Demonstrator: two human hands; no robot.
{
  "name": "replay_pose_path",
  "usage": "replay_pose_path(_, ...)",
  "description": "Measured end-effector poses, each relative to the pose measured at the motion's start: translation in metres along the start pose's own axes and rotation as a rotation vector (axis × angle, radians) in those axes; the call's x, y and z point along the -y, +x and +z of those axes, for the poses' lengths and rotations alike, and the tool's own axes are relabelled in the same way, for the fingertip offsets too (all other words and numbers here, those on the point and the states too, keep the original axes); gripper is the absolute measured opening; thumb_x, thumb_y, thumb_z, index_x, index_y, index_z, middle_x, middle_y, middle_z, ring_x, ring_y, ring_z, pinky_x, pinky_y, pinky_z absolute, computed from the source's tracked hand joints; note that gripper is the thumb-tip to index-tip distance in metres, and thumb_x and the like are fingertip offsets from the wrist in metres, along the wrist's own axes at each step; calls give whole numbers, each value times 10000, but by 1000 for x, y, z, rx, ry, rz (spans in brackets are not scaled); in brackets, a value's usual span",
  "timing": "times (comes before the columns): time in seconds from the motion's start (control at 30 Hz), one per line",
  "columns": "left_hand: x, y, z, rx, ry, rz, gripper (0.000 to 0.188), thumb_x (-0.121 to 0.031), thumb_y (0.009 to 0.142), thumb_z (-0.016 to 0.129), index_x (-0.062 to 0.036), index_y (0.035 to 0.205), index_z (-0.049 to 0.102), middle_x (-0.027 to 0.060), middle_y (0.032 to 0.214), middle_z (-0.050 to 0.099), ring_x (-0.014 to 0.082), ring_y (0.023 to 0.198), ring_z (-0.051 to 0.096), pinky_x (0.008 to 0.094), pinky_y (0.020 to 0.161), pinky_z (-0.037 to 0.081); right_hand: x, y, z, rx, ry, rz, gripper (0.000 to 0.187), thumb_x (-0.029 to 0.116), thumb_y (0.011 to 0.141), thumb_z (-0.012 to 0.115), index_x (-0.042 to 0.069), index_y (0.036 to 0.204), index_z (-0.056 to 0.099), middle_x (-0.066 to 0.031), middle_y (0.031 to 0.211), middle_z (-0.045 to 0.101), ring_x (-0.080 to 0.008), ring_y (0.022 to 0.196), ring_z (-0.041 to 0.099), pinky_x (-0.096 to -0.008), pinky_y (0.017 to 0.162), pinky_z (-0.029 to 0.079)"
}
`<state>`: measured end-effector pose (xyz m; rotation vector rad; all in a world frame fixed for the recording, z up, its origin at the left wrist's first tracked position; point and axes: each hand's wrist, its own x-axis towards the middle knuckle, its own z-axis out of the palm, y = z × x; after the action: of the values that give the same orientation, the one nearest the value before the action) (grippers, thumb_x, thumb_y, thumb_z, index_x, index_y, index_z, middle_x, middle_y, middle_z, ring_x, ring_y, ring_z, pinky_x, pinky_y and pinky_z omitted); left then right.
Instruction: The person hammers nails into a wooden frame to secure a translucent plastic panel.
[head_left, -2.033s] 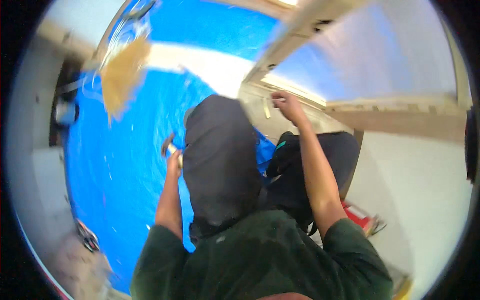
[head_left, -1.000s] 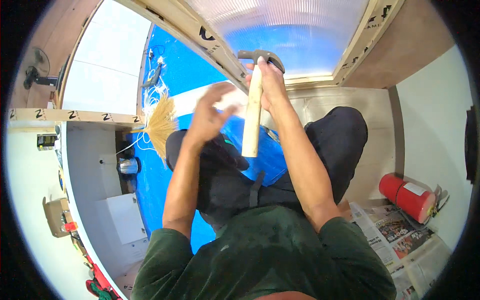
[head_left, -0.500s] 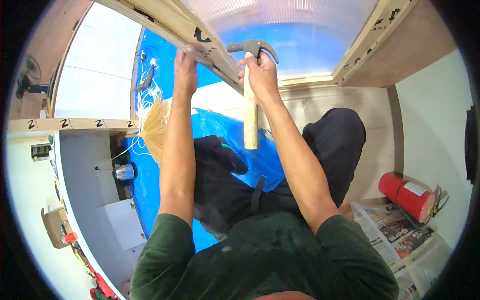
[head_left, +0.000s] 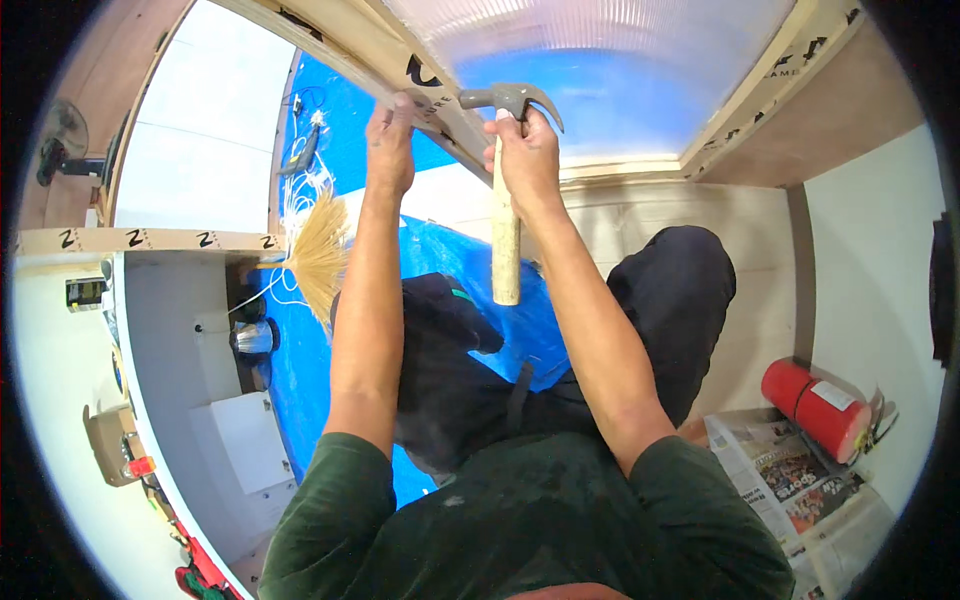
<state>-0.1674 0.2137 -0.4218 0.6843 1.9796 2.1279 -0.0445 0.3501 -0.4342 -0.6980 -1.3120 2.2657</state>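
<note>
A claw hammer (head_left: 507,235) with a pale wooden handle and dark metal head is in my right hand (head_left: 530,165), gripped high on the handle just below the head. Its striking face is against or very near the side of a printed wooden beam (head_left: 440,112); I cannot tell if they touch. My left hand (head_left: 390,145) is closed at the beam's lower edge, left of the hammer, thumb up along the wood. Some of its fingers are hidden. Translucent ribbed sheeting (head_left: 600,60) fills the frame beyond the hammer.
Blue sheeting (head_left: 425,240) covers part of the floor by my knees. A straw broom (head_left: 318,255) and white cords lie to the left, beside a grey cabinet (head_left: 180,340). A red fire extinguisher (head_left: 815,405) lies near newspapers (head_left: 760,460) at right.
The whole view has shifted slightly, with the frame and hands a little further right and lower. Both hands keep their places at the beam, and the hammer stays close against it.
</note>
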Motion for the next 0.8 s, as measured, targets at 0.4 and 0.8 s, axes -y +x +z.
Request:
replay_pose_path(0.4, 5, 2, -7, 19, 139, 19, 547, -495, 1046, 556, -20, 1310, 614, 87, 1258, 657, 195, 1183, 576, 379, 1079, 418, 21, 4, -13, 72, -157, 117, 280, 259, 1039, 565, 12, 1147, 643, -90, 976, 692, -140, 680, 627, -313, 595, 551)
replay_pose_path(0.8, 4, 2, -5, -40, 101, -4, 535, -494, 1025, 607, -1, 1228, 653, 91, 1159, 681, 199, 1109, 582, 380, 1031, 422, 24, -1, -5, 24, -167, 137, 286, 259, 1036, 568, 4, 1143, 644, -85, 979, 685, -147, 686, 623, -319, 597, 546)
